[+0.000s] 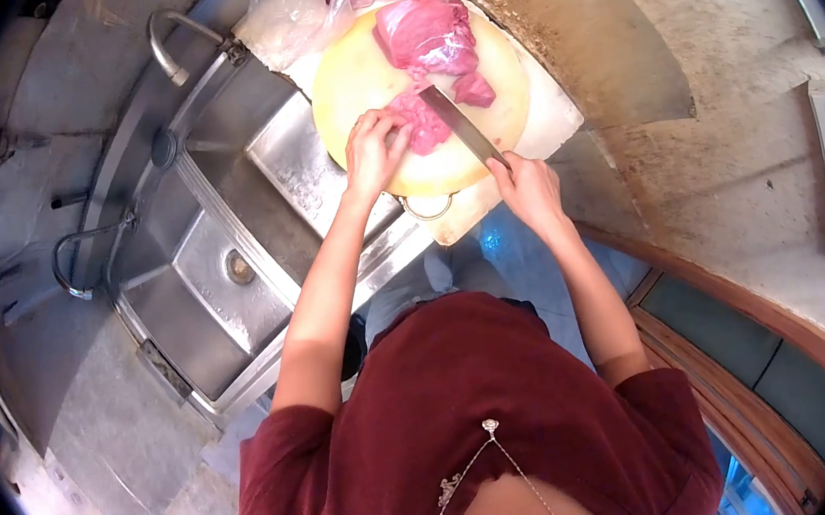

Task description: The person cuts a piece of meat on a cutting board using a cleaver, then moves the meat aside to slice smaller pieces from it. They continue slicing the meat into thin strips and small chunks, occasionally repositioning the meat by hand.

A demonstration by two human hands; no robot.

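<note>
A round, pale yellow chopping board (351,58) with a metal ring handle (427,208) lies on a light counter. On it sits a large lump of raw pink meat (424,35), with a smaller chunk (473,90) below it. Cut meat pieces (424,128) lie heaped left of the blade. My left hand (378,152) has bent fingers pressed against the left edge of these pieces. My right hand (529,188) is closed round the handle of a broad-bladed kitchen knife (464,126), whose tip reaches the meat. The handle is mostly hidden in my fist.
A steel double sink (270,197) with curved taps (165,57) adjoins the board on the left. Clear plastic bags (296,8) lie behind the board. A stained wall (610,36) rises close on the right, with a wooden-framed cabinet (743,343) lower down.
</note>
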